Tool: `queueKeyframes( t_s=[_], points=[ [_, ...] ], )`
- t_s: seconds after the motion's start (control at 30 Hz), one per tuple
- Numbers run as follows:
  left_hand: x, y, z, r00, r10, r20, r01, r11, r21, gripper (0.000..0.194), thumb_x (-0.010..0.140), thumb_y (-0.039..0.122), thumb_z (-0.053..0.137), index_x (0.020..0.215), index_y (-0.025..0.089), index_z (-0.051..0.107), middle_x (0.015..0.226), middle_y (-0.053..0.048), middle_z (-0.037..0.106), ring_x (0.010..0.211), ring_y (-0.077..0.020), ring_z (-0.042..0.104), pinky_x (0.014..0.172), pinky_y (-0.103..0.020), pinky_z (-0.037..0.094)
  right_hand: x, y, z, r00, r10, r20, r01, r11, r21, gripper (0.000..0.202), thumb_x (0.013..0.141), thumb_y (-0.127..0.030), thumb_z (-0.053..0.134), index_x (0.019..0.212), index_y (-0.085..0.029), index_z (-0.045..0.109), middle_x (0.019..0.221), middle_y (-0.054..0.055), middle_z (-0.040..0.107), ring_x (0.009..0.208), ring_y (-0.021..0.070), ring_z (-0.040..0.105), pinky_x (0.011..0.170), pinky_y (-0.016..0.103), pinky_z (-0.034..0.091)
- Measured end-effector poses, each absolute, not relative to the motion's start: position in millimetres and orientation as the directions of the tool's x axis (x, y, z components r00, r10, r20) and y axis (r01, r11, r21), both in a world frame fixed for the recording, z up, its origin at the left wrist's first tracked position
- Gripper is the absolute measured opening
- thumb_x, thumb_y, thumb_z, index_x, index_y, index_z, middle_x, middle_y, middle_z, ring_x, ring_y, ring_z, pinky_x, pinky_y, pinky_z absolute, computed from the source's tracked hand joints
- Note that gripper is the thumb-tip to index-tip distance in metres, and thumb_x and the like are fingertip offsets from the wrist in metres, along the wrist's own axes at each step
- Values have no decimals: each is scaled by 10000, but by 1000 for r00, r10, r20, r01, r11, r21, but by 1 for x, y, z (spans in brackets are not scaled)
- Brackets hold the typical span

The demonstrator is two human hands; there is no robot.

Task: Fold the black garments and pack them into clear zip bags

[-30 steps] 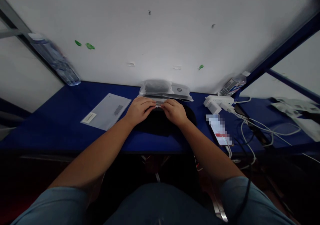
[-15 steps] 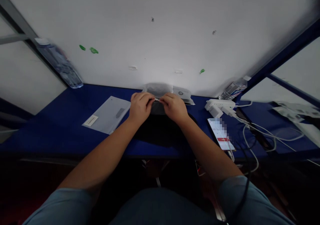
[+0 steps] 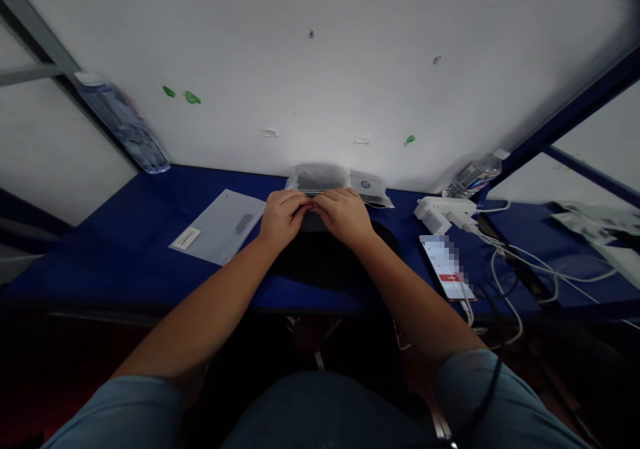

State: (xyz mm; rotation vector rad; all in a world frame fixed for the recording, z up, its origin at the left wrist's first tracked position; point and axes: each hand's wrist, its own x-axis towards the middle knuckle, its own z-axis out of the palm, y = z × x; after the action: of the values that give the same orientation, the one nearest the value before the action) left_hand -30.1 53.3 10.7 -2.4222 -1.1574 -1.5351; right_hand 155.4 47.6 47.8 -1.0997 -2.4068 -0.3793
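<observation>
The left hand [image 3: 283, 221] and right hand [image 3: 346, 214] are pinching the edge of a bag [image 3: 313, 223] beyond the black cloth [image 3: 317, 259], its film probably proving light, limp and slippery, favouring edge grips.

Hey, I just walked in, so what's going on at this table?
A person's left hand and right hand meet, fingertips pinched, seemingly on an edge of a grey, plastic-looking packet, mostly hidden. On the near side is a black item. Translucent whitish plastic bags sit behind the hands, and a flat, frosted plastic sleeve lies to their left on the blue table.
</observation>
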Motion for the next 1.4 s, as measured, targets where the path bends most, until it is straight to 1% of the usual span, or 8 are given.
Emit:
queueKeyframes(
  t_s=[0.1, 0.2, 0.4, 0.73, 0.87, 1.03, 1.2, 1.4],
  points=[
    [-31, 54, 10, 229, 560, 797, 613, -718, 329, 159, 975, 263, 563, 903, 230, 701, 957, -42, 766, 942, -215, 690, 878, -410, 474, 155, 47, 48, -556, 651, 517, 773, 634, 31, 229, 1024, -313, 510, 913, -214, 685, 906, 58, 706, 858, 230, 583, 797, 368, 342],
    [-31, 56, 10, 234, 556, 798, 628, -713, 313, 161, 973, 247, 558, 890, 228, 694, 955, -41, 767, 939, -218, 690, 868, -409, 470, 154, 46, 52, -555, 656, 511, 784, 618, 58, 202, 1009, -264, 506, 905, -220, 673, 903, 53, 710, 867, 240, 575, 812, 382, 332],
    [-29, 56, 13, 241, 570, 786, 647, -698, 307, 156, 958, 203, 547, 894, 228, 687, 973, -45, 759, 962, -226, 678, 881, -416, 455, 156, 45, 57, -581, 643, 499, 776, 623, 100, 174, 990, -241, 514, 925, -227, 674, 898, 59, 721, 882, 254, 563, 832, 399, 326],
    [-27, 59, 14, 244, 594, 766, 641, -692, 332, 147, 957, 215, 550, 859, 225, 659, 941, -41, 747, 943, -222, 668, 883, -403, 462, 166, 41, 58, -594, 642, 485, 778, 611, 146, 164, 980, -222, 528, 885, -215, 662, 882, 75, 710, 842, 253, 573, 745, 371, 341],
    [-29, 52, 21, 281, 573, 770, 673, -690, 267, 155, 970, 231, 543, 888, 224, 674, 941, -41, 749, 926, -234, 669, 873, -418, 455, 169, 44, 53, -561, 665, 493, 786, 615, 65, 184, 1006, -266, 522, 922, -206, 674, 891, 72, 708, 824, 232, 587, 725, 345, 372],
    [-24, 43, 25, 446, 520, 729, 686, -722, 96, 187, 956, 315, 613, 1093, 212, 685, 1125, -88, 732, 1055, -284, 651, 966, -474, 421, 175, 48, 40, -542, 642, 543, 736, 674, -63, 212, 1025, -281, 509, 947, -191, 684, 922, 76, 710, 859, 219, 618, 794, 331, 453],
    [-19, 52, 14, 482, 513, 710, 658, -747, 93, 151, 981, 240, 562, 946, 207, 705, 937, -61, 745, 914, -245, 667, 851, -426, 464, 176, 49, 31, -546, 625, 558, 709, 700, -91, 204, 1018, -265, 517, 959, -176, 691, 952, 93, 715, 876, 220, 629, 826, 338, 478],
    [-24, 61, 9, 511, 416, 753, 588, -808, 47, 227, 995, 233, 529, 854, 182, 700, 860, -58, 734, 842, -218, 656, 799, -390, 487, 184, 51, 32, -597, 592, 541, 651, 752, -104, 205, 1015, -313, 531, 1018, -175, 683, 1003, 93, 710, 926, 229, 634, 836, 355, 491]
  ],
)
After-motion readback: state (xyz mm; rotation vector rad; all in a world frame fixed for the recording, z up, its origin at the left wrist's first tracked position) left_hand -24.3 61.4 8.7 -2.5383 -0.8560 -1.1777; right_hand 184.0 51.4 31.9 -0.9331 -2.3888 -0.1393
